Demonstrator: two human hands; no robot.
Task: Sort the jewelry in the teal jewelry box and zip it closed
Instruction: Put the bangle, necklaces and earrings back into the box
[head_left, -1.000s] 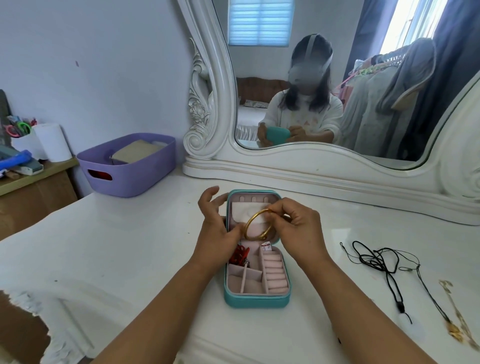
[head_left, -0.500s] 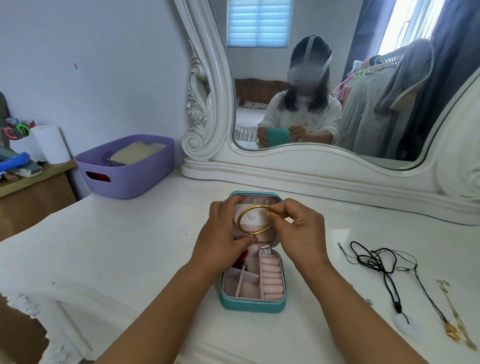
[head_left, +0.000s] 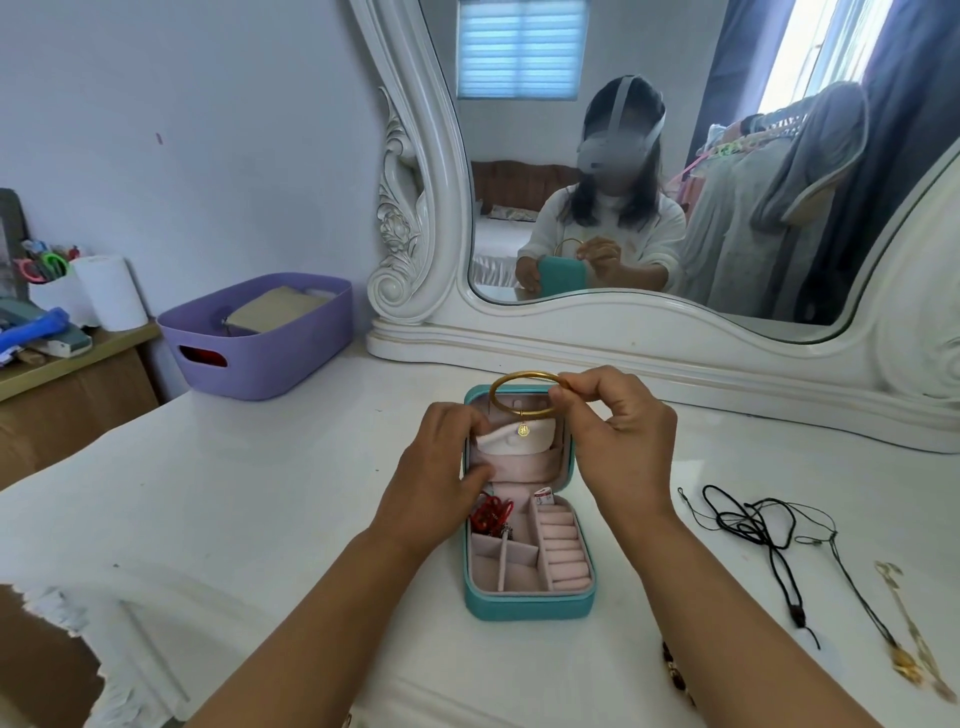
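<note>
The teal jewelry box (head_left: 527, 608) lies open on the white dresser, its pink-lined lid standing up at the far end. My right hand (head_left: 615, 441) pinches a gold bangle (head_left: 501, 387) with a small hanging charm, held above the lid. My left hand (head_left: 441, 467) grips the lid's left edge, its fingers on the cream pocket flap (head_left: 506, 441) inside the lid. A red cord piece (head_left: 488, 512) lies in the box's far left compartment, beside the pink ring rolls (head_left: 563, 545).
Black cord necklaces (head_left: 753, 525) and a gold chain (head_left: 914, 639) lie on the dresser top to the right. A dark beaded piece (head_left: 675, 675) shows by my right forearm. A purple basket (head_left: 260, 343) stands far left. The large white mirror frame (head_left: 649, 332) runs along the back.
My right hand has lifted the gold bangle up and away, from in front of the lid to above its top edge. My left hand let go of the bangle and took the lid's pocket.
</note>
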